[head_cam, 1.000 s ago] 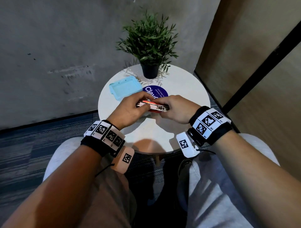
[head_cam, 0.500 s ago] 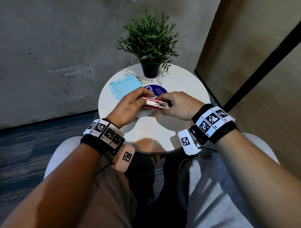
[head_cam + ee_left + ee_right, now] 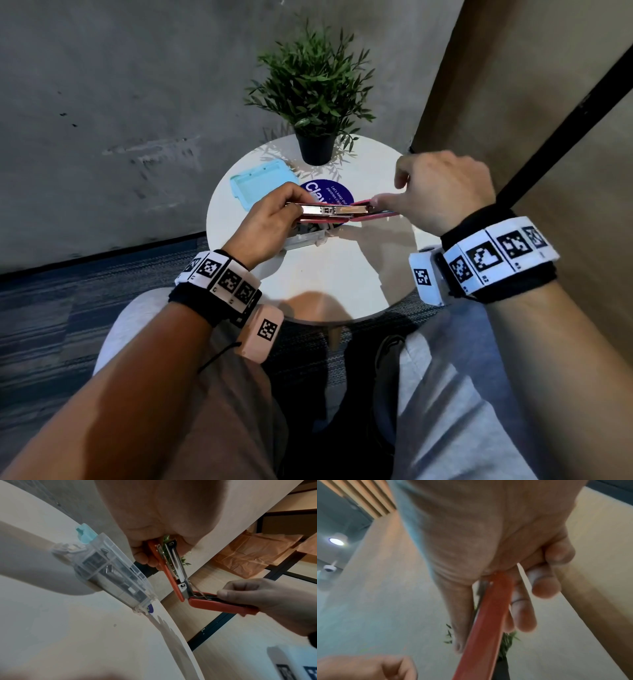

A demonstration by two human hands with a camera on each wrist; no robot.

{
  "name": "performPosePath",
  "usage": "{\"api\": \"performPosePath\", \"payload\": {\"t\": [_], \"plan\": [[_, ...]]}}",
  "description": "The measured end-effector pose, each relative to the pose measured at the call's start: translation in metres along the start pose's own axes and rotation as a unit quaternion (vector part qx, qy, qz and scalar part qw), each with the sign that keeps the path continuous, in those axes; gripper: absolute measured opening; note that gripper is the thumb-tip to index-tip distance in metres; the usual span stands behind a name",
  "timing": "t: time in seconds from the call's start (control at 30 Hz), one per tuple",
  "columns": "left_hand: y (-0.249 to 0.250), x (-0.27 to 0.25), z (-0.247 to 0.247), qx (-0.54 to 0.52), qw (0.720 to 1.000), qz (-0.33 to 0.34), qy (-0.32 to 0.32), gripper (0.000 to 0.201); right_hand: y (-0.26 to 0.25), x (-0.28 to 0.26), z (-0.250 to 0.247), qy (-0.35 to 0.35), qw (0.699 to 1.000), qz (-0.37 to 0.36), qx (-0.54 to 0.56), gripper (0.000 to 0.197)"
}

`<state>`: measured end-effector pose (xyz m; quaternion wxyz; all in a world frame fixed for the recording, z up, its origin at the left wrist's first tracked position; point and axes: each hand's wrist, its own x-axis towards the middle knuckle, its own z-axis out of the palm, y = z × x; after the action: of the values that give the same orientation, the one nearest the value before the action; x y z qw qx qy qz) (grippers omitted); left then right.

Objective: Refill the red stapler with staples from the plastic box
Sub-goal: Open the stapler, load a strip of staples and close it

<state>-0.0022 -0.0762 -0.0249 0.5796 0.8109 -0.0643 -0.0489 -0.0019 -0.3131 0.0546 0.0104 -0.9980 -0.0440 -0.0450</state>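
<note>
— Stapler (image 3: 337, 214) was already swung wide open, held in the air just above the round table (image 3: 342, 281). Opening it was done, by my reckoning.

— And the staples?

— None in yet, as far as I could judge. The metal channel looked bare from the left wrist side. The plastic box (image 3: 113, 569) sat on the table right beneath the stapler, lid off, staple strips visible through its clear wall. Its blue lid (image 3: 263, 181) lay beyond the stapler, toward the potted plant (image 3: 313, 92).

— So what was left?

— Picking a strip, dropping it into the channel, closing the top.

— Who held what?

— The left hand (image 3: 270, 222) had its fingers curled round the base and the steel magazine. The right hand (image 3: 442, 192) pinched the red top cover, folded back at the hinge.

— How did it look?

— Small thing, red plastic shell, shiny steel rail, a thin spring rod showing at the hinge.
</note>
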Motion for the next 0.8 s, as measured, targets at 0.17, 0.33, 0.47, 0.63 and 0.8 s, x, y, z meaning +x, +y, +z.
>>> {"api": "performPosePath", "payload": {"t": [0.17, 0.33, 0.47, 0.63, 0.8], "plan": [[0.003, 0.0, 0.002, -0.039, 0.999, -0.013, 0.01, 0.026, -0.001, 0.0, 0.004, -0.006, 0.989, -0.037, 0.141, 0.039], [0.0, 0.004, -0.002, -0.022, 0.999, -0.016, 0.028, 0.025, -0.001, 0.003, 0.012, -0.006, 0.923, -0.101, 0.371, 0.031], [0.004, 0.004, 0.001, -0.028, 0.999, -0.024, 0.024, 0.024, -0.005, 0.001, 0.011, 0.022, 0.911, -0.13, 0.391, 0.029], [0.01, 0.001, 0.003, -0.057, 0.998, -0.029, 0.008, 0.02, -0.013, 0.0, 0.015, 0.073, 0.908, -0.147, 0.386, 0.032], [0.004, -0.003, -0.001, -0.053, 0.998, 0.023, -0.037, 0.027, -0.014, 0.002, 0.018, 0.096, 0.912, -0.144, 0.372, 0.06]]}}
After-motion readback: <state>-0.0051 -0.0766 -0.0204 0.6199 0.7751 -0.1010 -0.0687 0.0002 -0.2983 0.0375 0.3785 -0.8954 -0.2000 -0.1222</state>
